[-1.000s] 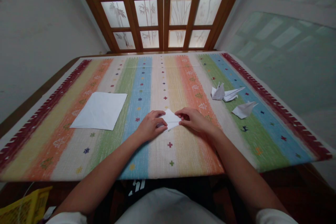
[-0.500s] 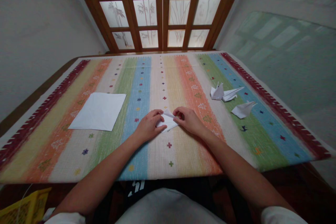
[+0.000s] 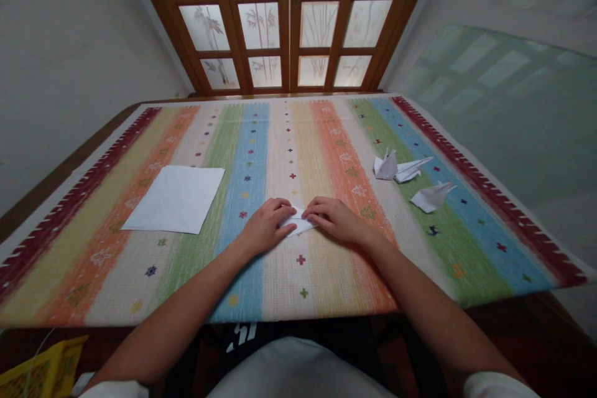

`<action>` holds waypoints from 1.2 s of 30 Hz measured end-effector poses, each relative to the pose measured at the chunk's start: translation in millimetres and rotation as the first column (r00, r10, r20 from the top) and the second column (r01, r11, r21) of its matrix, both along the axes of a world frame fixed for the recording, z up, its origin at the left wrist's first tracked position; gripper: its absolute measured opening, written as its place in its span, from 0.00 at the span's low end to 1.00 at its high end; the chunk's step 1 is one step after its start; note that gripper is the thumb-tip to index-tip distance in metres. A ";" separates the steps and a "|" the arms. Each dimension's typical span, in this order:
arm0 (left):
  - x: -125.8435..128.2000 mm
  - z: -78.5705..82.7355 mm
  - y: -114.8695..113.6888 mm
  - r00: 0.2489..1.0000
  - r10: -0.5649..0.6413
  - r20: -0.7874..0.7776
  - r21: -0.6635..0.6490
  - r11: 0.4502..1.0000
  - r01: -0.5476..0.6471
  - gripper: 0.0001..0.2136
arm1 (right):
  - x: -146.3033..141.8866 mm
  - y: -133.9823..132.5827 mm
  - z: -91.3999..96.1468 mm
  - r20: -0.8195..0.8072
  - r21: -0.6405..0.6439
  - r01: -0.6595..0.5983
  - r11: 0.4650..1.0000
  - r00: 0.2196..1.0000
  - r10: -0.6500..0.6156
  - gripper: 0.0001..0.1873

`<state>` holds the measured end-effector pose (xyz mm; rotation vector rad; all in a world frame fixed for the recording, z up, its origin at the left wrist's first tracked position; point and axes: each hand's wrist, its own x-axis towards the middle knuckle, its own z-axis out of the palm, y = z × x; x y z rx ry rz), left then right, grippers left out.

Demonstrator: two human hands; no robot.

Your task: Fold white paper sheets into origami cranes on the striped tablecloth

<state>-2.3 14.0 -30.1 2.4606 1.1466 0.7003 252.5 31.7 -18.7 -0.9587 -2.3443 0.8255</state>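
Note:
A small folded piece of white paper lies on the striped cloth near the table's front middle. My left hand presses its left part with curled fingers. My right hand pinches and presses its right part, fingers closed over the fold. Only a narrow strip of the paper shows between the two hands.
A flat white square sheet lies to the left. Two folded paper figures and a third rest at the right. Wooden glazed doors stand behind the table. A yellow object sits on the floor at lower left.
The raised flap of the paper has been folded down flat. My right hand moved left over it, and both hands now sit closer together.

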 end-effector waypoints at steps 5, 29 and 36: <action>-0.3 0.0 0.3 0.999 -0.001 -0.044 0.018 1.000 0.002 0.10 | 0.0 -1.6 3.7 0.041 -0.012 0.003 1.000 0.999 -0.003 0.08; -2.5 8.1 0.0 0.992 -0.038 -0.121 -0.068 0.997 0.030 0.11 | 10.1 -2.2 2.5 0.012 -0.082 0.048 0.995 0.999 -0.047 0.20; -3.1 8.6 0.4 0.999 -0.036 0.022 -0.096 0.995 0.038 0.11 | 9.2 -1.9 1.2 0.049 -0.009 0.000 1.000 0.999 0.000 0.16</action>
